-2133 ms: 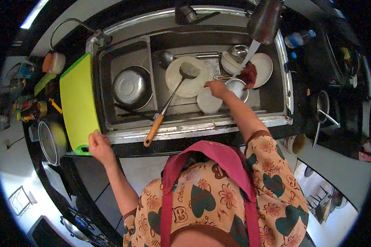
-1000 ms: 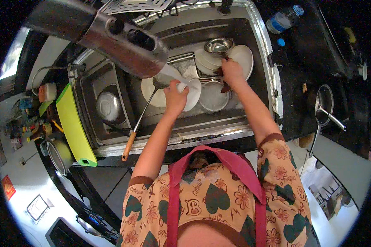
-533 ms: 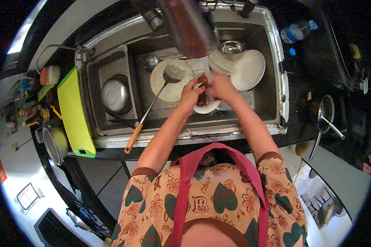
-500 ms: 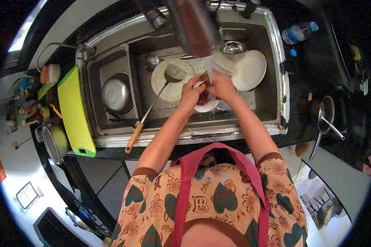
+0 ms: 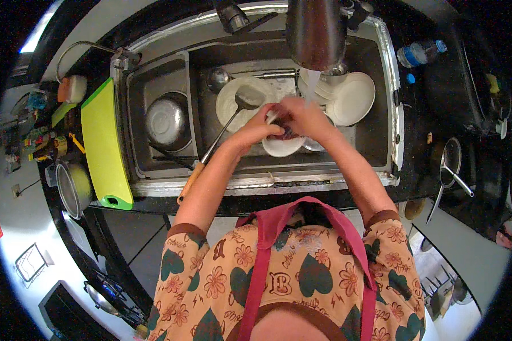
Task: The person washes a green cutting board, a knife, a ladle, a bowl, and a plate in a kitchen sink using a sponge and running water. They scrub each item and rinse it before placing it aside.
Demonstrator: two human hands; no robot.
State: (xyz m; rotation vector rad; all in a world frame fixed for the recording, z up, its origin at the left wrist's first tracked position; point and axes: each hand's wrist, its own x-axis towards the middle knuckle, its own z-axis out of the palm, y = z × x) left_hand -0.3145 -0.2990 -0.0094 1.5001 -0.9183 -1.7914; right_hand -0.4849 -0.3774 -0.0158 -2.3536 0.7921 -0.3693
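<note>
Over the larger basin, toward the sink's near edge, two bare hands meet at a white bowl [image 5: 283, 148]. Left hand [image 5: 260, 132]: fingers closed on the bowl's left side, thumb laid across toward the inside. Right hand [image 5: 308, 118]: fingers curled down onto a dark red scrubber [image 5: 288, 134], mostly hidden under them; blurred, so exact tightness can't be told. Scrubber sits at the bowl, between the hands. Water stream [image 5: 311, 85] drops from the faucet [image 5: 317, 37] onto or just behind the right hand.

To do it well, I'd judge: keep the left grip firm on the rim, since wet ceramic probably slips; tip the bowl a bit so water drains off; rub in small circles with even pressure, inside first, then rim and outside; turn the bowl with the left hand. Keep it low, clear of the faucet.

Around it: slotless turner [image 5: 248, 98] lies over a wide pale plate [image 5: 227, 105], its wooden handle [image 5: 191, 183] crossing the sink's near edge beside the left forearm; easy to bump, likely. White plates [image 5: 354, 99] near the basin's right edge. Metal pot [image 5: 168, 120] in the smaller left basin.
</note>
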